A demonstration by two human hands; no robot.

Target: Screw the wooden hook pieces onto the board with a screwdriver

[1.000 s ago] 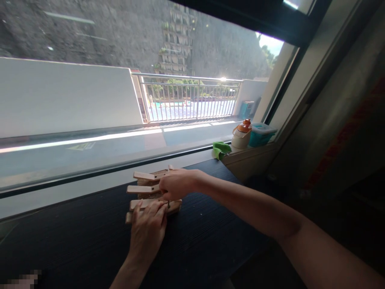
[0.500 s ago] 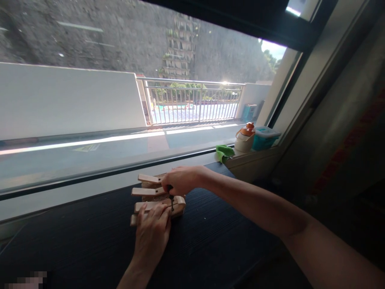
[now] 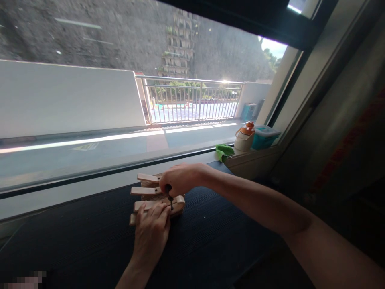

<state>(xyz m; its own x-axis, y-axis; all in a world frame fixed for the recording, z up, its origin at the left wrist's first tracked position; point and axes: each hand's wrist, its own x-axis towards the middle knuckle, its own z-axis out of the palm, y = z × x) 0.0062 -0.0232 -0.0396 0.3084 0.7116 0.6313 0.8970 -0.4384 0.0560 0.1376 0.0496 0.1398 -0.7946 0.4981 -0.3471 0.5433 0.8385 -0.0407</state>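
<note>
A wooden piece (image 3: 146,192) made of several pale strips on a rougher base lies on the dark table, with small dark dots near some strip ends. My left hand (image 3: 153,224) presses down on its near side, fingers curled over the strips and hiding part of them. In my right hand (image 3: 177,178), closed above the piece, is a dark screwdriver (image 3: 171,197). Its shaft points down, and the tip meets the wood beside my left fingertips, near the rounded right end. My right hand covers most of the handle and the far right ends of the strips.
The dark table (image 3: 210,241) adjoins a window sill. On the sill are a green cloth (image 3: 224,152), a cream bottle with an orange top (image 3: 245,137) and a teal lidded box (image 3: 264,137). A pixelated patch (image 3: 30,280) covers something at the lower left.
My right hand has turned slightly, and the screwdriver leans a little differently, its tip staying at the same spot. My left hand keeps its place on the wooden piece.
</note>
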